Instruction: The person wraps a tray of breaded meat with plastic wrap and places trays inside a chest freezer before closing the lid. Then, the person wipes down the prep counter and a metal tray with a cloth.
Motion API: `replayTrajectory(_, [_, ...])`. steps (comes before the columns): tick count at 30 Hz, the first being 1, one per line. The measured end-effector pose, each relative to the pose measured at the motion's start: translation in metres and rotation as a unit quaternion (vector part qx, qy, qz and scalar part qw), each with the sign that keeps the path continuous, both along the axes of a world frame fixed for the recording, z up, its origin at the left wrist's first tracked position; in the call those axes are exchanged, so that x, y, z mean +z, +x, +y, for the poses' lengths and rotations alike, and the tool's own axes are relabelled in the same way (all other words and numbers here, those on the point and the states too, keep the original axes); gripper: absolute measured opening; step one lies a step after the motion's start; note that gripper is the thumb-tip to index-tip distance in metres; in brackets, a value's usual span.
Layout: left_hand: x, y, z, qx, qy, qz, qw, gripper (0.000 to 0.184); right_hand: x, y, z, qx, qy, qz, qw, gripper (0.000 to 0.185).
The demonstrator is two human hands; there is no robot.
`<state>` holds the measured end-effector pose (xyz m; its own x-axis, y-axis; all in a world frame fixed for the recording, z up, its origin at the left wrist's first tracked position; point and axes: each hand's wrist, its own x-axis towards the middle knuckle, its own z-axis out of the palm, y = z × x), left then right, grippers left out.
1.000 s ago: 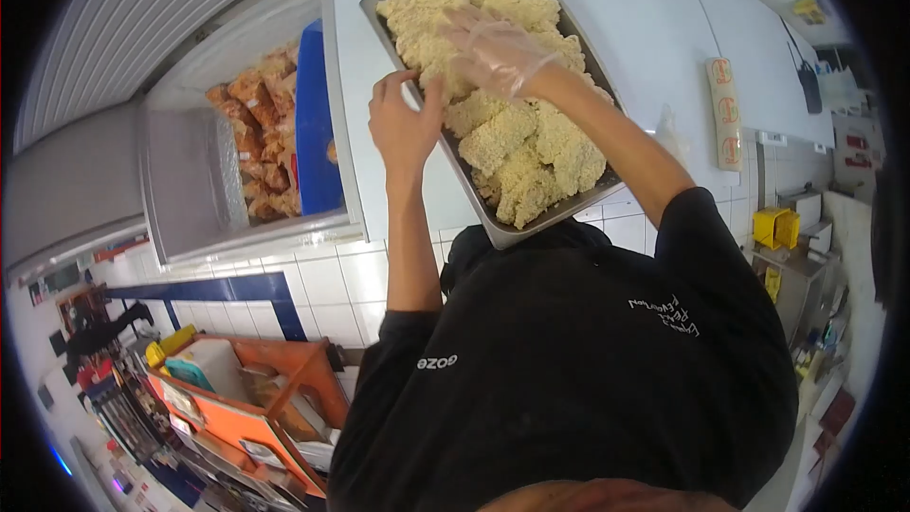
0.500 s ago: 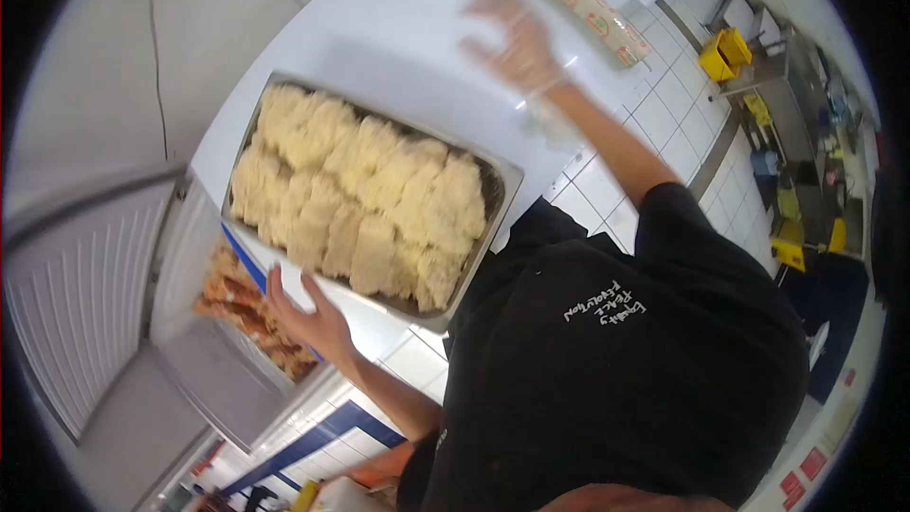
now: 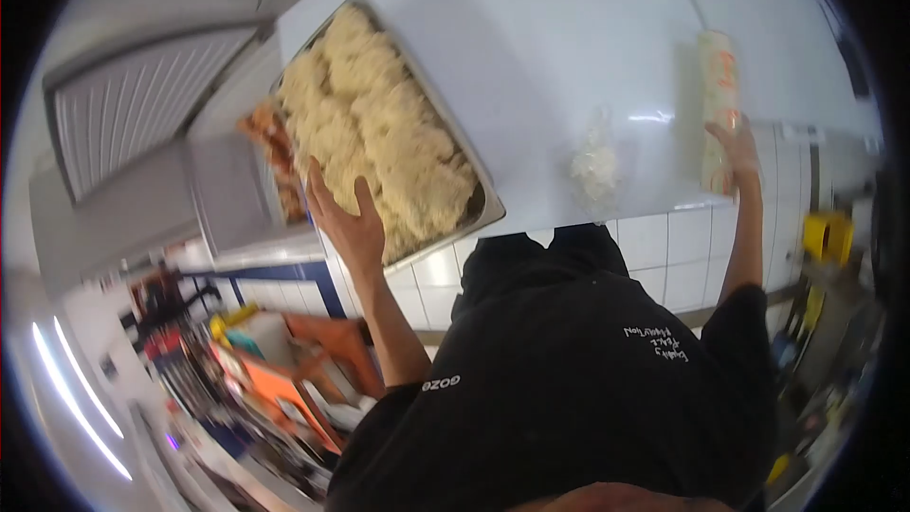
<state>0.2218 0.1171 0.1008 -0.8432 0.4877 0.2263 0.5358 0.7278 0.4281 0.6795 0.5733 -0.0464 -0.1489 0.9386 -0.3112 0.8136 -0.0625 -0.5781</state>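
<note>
One spread left hand (image 3: 354,232), back up, overlaps the tray (image 3: 491,212) at left, contact unclear. The right hand (image 3: 741,147) reaches the roll (image 3: 719,85) at upper right, its grip too blurred to tell.

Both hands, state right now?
Left hand: open, fingers spread, by the tray of breaded pieces.
Right hand: at the printed roll; whether closed on it can't be told.

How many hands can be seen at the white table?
2: the left hand is at the edge of the tray, and the right hand is at the roll. Neither is hidden.
</note>
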Motion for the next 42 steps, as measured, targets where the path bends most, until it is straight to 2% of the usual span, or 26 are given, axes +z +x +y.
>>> replayTrajectory(2, [-0.02, 0.019, -0.031, 0.069, 0.092, 0.027, 0.993, 0.058, 0.046, -0.026, -0.029, -0.011, -0.12, 0.094, 0.988, 0.084])
replayTrajectory(3, [-0.032, 0.031, -0.049, 0.141, 0.077, 0.041, 0.986, 0.059, 0.05, -0.028, -0.04, 0.007, -0.125, 0.093, 0.988, 0.084])
replayTrajectory(4, [-0.054, 0.04, -0.068, 0.242, 0.112, 0.057, 0.962, 0.059, 0.049, -0.03, -0.05, 0.004, -0.164, 0.163, 0.973, 0.079])
replayTrajectory(5, [-0.095, 0.041, -0.096, 0.362, 0.228, 0.016, 0.904, 0.062, 0.048, -0.031, -0.058, 0.0, -0.201, 0.231, 0.952, 0.073])
replayTrajectory(6, [-0.123, 0.042, -0.114, 0.47, 0.341, -0.024, 0.814, 0.066, 0.047, -0.034, -0.063, 0.013, -0.2, 0.23, 0.952, 0.073])
replayTrajectory(7, [-0.121, 0.049, -0.111, 0.477, 0.515, -0.167, 0.692, 0.071, 0.044, -0.039, -0.067, 0.05, -0.198, 0.243, 0.948, 0.07])
replayTrajectory(8, [-0.121, 0.057, -0.107, 0.449, 0.66, -0.295, 0.526, 0.078, 0.041, -0.047, -0.07, 0.088, -0.197, 0.255, 0.943, 0.067])
replayTrajectory(9, [-0.159, 0.06, -0.122, 0.389, 0.705, -0.361, 0.47, 0.09, 0.038, -0.056, -0.074, 0.083, -0.217, 0.254, 0.939, 0.068])
replayTrajectory(10, [-0.159, 0.052, -0.107, 0.261, 0.784, -0.368, 0.426, 0.097, 0.034, -0.065, -0.079, 0.093, -0.221, 0.253, 0.937, 0.068])
replayTrajectory(13, [-0.138, 0.056, -0.071, 0.352, 0.79, -0.341, 0.37, 0.096, 0.039, -0.089, -0.084, 0.148, -0.258, 0.271, 0.916, 0.07])
replayTrajectory(16, [-0.145, 0.057, -0.076, 0.274, 0.82, -0.352, 0.358, 0.094, 0.053, -0.099, -0.094, 0.17, -0.252, 0.218, 0.927, 0.073])
replayTrajectory(18, [-0.131, 0.051, -0.069, 0.229, 0.811, -0.371, 0.39, 0.095, 0.042, -0.103, -0.098, 0.181, -0.265, 0.257, 0.911, 0.076])
replayTrajectory(21, [-0.122, 0.035, -0.059, 0.313, 0.787, -0.353, 0.397, 0.097, 0.027, -0.108, -0.114, 0.177, -0.297, 0.227, 0.911, 0.082])
replayTrajectory(23, [-0.124, 0.03, -0.043, 0.397, 0.76, -0.363, 0.365, 0.1, 0.06, -0.101, -0.112, 0.174, -0.307, 0.175, 0.919, 0.083])
replayTrajectory(26, [-0.146, -0.014, -0.028, 0.397, 0.764, -0.366, 0.352, 0.104, 0.088, -0.114, -0.118, 0.19, -0.305, 0.132, 0.924, 0.088])
replayTrajectory(28, [-0.16, -0.049, -0.023, 0.379, 0.767, -0.377, 0.354, 0.107, 0.09, -0.119, -0.133, 0.237, -0.328, 0.156, 0.901, 0.095])
replayTrajectory(30, [-0.164, -0.083, -0.024, 0.344, 0.759, -0.384, 0.397, 0.105, 0.096, -0.132, -0.158, 0.225, -0.347, 0.15, 0.898, 0.098])
replayTrajectory(32, [-0.17, -0.118, -0.027, 0.332, 0.757, -0.403, 0.392, 0.102, 0.097, -0.155, -0.181, 0.212, -0.369, 0.136, 0.895, 0.102])
replayTrajectory(34, [-0.183, -0.14, -0.043, 0.337, 0.698, -0.436, 0.456, 0.1, 0.091, -0.176, -0.208, 0.3, -0.45, 0.146, 0.828, 0.102])
replayTrajectory(35, [-0.191, -0.142, -0.058, 0.214, 0.721, -0.441, 0.49, 0.095, 0.095, -0.188, -0.227, 0.288, -0.452, 0.14, 0.833, 0.102])
replayTrajectory(36, [-0.191, -0.139, -0.064, 0.213, 0.72, -0.448, 0.486, 0.095, 0.099, -0.208, -0.242, 0.279, -0.482, 0.114, 0.823, 0.097])
replayTrajectory(38, [-0.179, -0.114, -0.087, 0.343, 0.569, -0.466, 0.584, 0.085, 0.094, -0.246, -0.273, 0.269, -0.517, 0.087, 0.808, 0.092])
replayTrajectory(39, [-0.18, -0.093, -0.103, 0.269, 0.535, -0.487, 0.635, 0.071, 0.088, -0.262, -0.286, 0.275, -0.558, 0.078, 0.779, 0.091])
replayTrajectory(40, [-0.188, -0.074, -0.125, 0.12, 0.487, -0.512, 0.698, 0.066, 0.08, -0.279, -0.298, 0.281, -0.596, 0.07, 0.749, 0.09])
replayTrajectory(41, [-0.184, -0.066, -0.139, 0.039, 0.405, -0.551, 0.729, 0.057, 0.069, -0.292, -0.309, 0.28, -0.597, 0.068, 0.749, 0.09])
replayTrajectory(42, [-0.169, -0.062, -0.151, -0.049, 0.292, -0.531, 0.794, 0.051, 0.054, -0.3, -0.322, 0.228, -0.617, 0.005, 0.753, 0.088])
